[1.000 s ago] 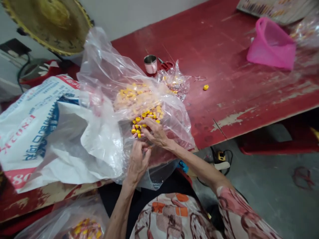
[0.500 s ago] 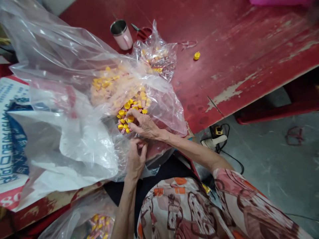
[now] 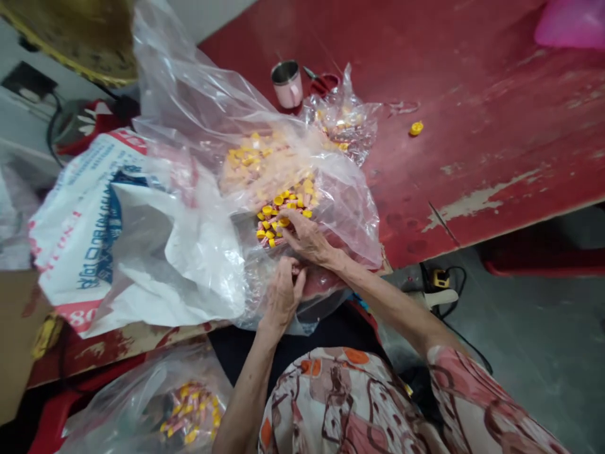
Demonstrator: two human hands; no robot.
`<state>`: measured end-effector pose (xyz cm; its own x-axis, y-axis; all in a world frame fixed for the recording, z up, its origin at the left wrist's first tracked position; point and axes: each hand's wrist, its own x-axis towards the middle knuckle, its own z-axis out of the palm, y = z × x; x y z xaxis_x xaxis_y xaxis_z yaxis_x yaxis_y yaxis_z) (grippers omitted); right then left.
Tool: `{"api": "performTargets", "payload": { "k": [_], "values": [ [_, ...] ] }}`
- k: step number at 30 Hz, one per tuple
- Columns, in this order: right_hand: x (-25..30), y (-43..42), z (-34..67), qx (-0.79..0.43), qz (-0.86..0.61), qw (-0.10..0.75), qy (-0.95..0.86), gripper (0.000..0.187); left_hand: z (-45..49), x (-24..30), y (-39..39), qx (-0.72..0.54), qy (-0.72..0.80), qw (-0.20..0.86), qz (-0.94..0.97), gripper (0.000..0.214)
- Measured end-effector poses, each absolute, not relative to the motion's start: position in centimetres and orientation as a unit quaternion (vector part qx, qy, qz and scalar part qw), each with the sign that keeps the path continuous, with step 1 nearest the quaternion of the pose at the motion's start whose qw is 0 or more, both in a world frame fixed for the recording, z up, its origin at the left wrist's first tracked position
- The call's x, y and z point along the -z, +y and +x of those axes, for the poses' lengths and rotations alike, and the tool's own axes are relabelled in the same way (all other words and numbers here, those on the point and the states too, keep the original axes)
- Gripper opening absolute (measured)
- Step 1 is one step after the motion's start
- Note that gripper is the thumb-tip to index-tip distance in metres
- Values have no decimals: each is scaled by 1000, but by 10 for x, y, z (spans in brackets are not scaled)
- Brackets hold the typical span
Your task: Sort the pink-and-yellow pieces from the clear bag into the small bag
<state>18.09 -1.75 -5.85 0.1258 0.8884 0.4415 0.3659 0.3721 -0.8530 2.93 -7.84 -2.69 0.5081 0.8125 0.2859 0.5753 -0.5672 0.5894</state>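
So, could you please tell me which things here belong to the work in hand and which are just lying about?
Seemingly in the work:
yellow-and-pink pieces, by the right hand
large clear bag, partly covering them
lower clear bag, holding similar pieces

Seemingly just lying about:
pink mug
red-handled scissors
pink item, upper right

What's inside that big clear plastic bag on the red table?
Many small yellow and pink pieces lie inside. The bag blurs those farther back; the right hand covers some, and the lowest are hidden.
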Motion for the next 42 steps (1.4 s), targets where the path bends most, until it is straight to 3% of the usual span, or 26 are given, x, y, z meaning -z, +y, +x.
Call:
{"api": "performTargets", "payload": {
  "k": [7, 10, 14, 18, 23, 26, 29, 35, 42],
  "values": [
    [14, -50, 187, -269, -546, 576, -546, 20, 29, 22, -94, -352, 440, 161, 810, 7],
    [3, -68, 177, -327, -557, 586, -490, 25, 28, 27, -100, -317, 445, 185, 817, 4],
    [6, -79, 152, -445, -511, 627, -385, 30, 15, 25, -108, -344, 488, 263, 758, 7],
    [22, -84, 121, -489, -491, 623, -363, 32, -5, 28, -120, -412, 550, 216, 694, 7],
    [44, -84, 101, -437, -580, 509, -462, 30, -25, 36, -124, -359, 529, 202, 742, 11],
    [47, -81, 101, -419, -586, 479, -501, 28, -56, 21, -99, -417, 598, 196, 656, 10],
    [47, -79, 103, -403, -573, 484, -524, 25, -105, -2, -39, -478, 687, 116, 534, 14],
    [53, -78, 101, -375, -571, 494, -539, 23, -163, -16, 96, -328, 791, 126, 501, 10],
    [45, -78, 102, -264, -556, 564, -550, 22, -175, -16, 108, -264, 777, 190, 539, 12]
  ]
}}
